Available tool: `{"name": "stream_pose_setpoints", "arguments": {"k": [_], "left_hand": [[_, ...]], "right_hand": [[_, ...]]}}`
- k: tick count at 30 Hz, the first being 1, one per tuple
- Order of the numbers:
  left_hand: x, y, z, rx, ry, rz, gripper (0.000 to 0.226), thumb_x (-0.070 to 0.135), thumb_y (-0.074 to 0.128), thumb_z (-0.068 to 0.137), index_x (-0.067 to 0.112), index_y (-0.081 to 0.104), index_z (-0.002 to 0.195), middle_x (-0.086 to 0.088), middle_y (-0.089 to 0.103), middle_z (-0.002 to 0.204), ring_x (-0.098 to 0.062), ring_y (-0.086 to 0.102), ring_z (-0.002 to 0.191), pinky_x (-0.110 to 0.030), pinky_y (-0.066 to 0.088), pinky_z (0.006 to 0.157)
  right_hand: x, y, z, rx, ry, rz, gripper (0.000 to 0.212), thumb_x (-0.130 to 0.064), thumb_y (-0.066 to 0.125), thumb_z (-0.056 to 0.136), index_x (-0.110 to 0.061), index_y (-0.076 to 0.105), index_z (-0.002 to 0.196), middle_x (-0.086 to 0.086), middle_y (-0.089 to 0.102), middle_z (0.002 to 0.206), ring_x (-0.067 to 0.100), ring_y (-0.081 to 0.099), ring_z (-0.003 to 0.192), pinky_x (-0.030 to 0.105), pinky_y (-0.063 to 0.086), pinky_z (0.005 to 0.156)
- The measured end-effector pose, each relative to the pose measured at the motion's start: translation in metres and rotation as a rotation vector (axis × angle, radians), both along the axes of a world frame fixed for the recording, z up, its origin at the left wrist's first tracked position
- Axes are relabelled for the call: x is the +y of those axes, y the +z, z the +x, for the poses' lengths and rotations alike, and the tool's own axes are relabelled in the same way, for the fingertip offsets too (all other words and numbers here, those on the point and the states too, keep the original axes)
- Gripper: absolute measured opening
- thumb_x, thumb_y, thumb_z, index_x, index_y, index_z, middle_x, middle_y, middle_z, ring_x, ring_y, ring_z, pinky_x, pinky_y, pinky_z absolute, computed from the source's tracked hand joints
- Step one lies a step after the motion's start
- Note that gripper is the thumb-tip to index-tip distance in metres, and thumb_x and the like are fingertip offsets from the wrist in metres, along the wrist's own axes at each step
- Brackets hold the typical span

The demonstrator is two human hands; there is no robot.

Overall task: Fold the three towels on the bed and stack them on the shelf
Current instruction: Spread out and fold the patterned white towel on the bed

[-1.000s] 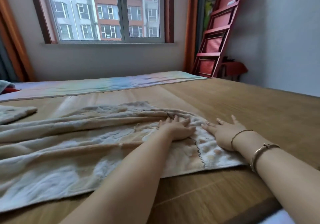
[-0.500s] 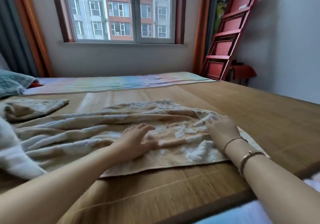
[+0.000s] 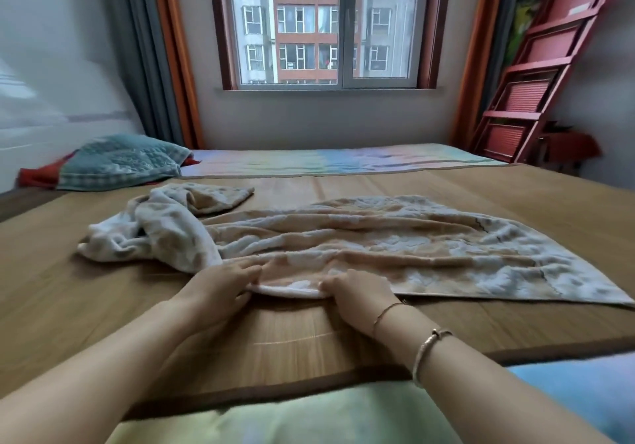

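Head view: a beige-and-white towel (image 3: 395,247) lies spread and wrinkled across the woven mat (image 3: 309,340) on the bed, its left end bunched into a heap. At its near edge the left hand (image 3: 220,285) and right hand (image 3: 360,292) sit close together, fingers curled round the hem, each pinching the cloth. The right wrist wears two bracelets (image 3: 426,344). Far left lies a teal pillow (image 3: 120,162); beyond the bed is a window (image 3: 326,24), and a red rack (image 3: 543,76) leans at the far right.
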State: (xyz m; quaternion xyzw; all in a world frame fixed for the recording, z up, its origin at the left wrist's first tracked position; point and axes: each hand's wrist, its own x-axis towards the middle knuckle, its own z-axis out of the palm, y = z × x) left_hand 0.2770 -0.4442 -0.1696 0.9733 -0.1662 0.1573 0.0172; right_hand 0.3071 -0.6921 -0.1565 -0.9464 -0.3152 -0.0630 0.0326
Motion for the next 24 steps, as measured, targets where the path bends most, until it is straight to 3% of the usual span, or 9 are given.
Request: {"name": "stream_pose_setpoints", "arguments": {"k": [2, 4, 6, 7, 9, 12, 16, 20, 24], "left_hand": [[-0.004, 0.003, -0.011, -0.020, -0.053, 0.095, 0.010, 0.029, 0.055, 0.084, 0.031, 0.052, 0.094, 0.015, 0.057, 0.118, -0.010, 0.053, 0.114, -0.025, 0.041, 0.089], [-0.007, 0.004, -0.028, -0.010, -0.092, 0.084, 0.008, 0.037, 0.054, 0.085, 0.031, 0.052, 0.090, 0.014, 0.058, 0.104, -0.011, 0.056, 0.100, -0.025, 0.042, 0.082], [-0.011, 0.002, -0.043, 0.045, -0.094, -0.043, 0.016, 0.045, 0.054, 0.085, 0.029, 0.054, 0.083, 0.014, 0.056, 0.089, -0.007, 0.054, 0.082, -0.021, 0.040, 0.070], [-0.008, 0.001, -0.053, 0.091, -0.082, -0.114, 0.022, 0.050, 0.053, 0.085, 0.029, 0.056, 0.081, 0.016, 0.055, 0.085, -0.004, 0.051, 0.077, -0.019, 0.040, 0.068], [0.000, -0.002, -0.066, 0.192, -0.070, -0.268, 0.030, 0.059, 0.047, 0.086, 0.031, 0.058, 0.081, 0.016, 0.058, 0.082, 0.000, 0.052, 0.073, -0.022, 0.046, 0.070], [0.030, -0.001, -0.084, 0.133, 0.031, -0.417, 0.029, 0.050, 0.045, 0.090, 0.031, 0.065, 0.093, 0.015, 0.065, 0.091, -0.005, 0.059, 0.085, -0.034, 0.050, 0.080], [0.093, 0.001, -0.109, -0.105, 0.314, -0.763, 0.015, 0.020, 0.057, 0.091, 0.021, 0.068, 0.101, 0.008, 0.068, 0.100, -0.007, 0.060, 0.096, -0.020, 0.045, 0.085], [0.165, -0.018, -0.141, -0.131, 0.579, -1.034, 0.016, 0.013, 0.057, 0.092, 0.026, 0.066, 0.088, 0.001, 0.068, 0.098, -0.017, 0.061, 0.096, -0.030, 0.046, 0.084], [0.205, -0.035, -0.159, -0.182, 0.580, -1.411, 0.023, 0.004, 0.051, 0.095, 0.021, 0.063, 0.084, -0.006, 0.063, 0.096, -0.019, 0.059, 0.089, -0.030, 0.056, 0.073]], "right_hand": [[0.001, 0.010, -0.012, -0.025, -0.031, -0.052, 0.036, -0.006, 0.046, 0.088, -0.023, 0.065, 0.113, 0.005, 0.062, 0.118, 0.028, 0.059, 0.111, 0.033, 0.046, 0.085], [0.004, 0.018, -0.027, -0.035, -0.058, -0.070, 0.025, -0.009, 0.049, 0.084, -0.020, 0.067, 0.098, 0.004, 0.064, 0.102, 0.026, 0.062, 0.096, 0.031, 0.046, 0.076], [0.007, 0.024, -0.041, -0.094, -0.080, -0.062, 0.012, -0.018, 0.050, 0.081, -0.018, 0.058, 0.073, 0.000, 0.056, 0.074, 0.020, 0.054, 0.068, 0.026, 0.042, 0.062], [0.015, 0.026, -0.048, -0.125, -0.088, -0.061, 0.019, -0.024, 0.050, 0.081, -0.018, 0.048, 0.062, -0.003, 0.047, 0.065, 0.017, 0.045, 0.059, 0.025, 0.037, 0.058], [0.033, 0.029, -0.057, -0.155, -0.111, -0.043, 0.031, -0.034, 0.049, 0.084, -0.020, 0.039, 0.058, -0.005, 0.041, 0.062, 0.016, 0.043, 0.061, 0.025, 0.035, 0.057], [0.080, 0.024, -0.058, -0.051, -0.089, 0.160, 0.031, -0.039, 0.044, 0.090, -0.019, 0.053, 0.068, 0.001, 0.057, 0.074, 0.020, 0.055, 0.074, 0.030, 0.043, 0.066], [0.159, 0.017, -0.047, 0.186, -0.022, 0.414, 0.030, -0.035, 0.044, 0.093, -0.013, 0.063, 0.087, 0.008, 0.066, 0.090, 0.025, 0.060, 0.087, 0.032, 0.044, 0.072], [0.233, 0.010, -0.017, 0.308, -0.078, 0.554, 0.043, -0.041, 0.048, 0.092, -0.013, 0.053, 0.124, 0.008, 0.064, 0.117, 0.026, 0.057, 0.109, 0.030, 0.039, 0.084], [0.279, 0.004, 0.023, 0.311, -0.210, 0.540, 0.059, -0.046, 0.056, 0.088, -0.004, 0.047, 0.129, 0.016, 0.058, 0.125, 0.031, 0.054, 0.116, 0.034, 0.040, 0.090]]}}
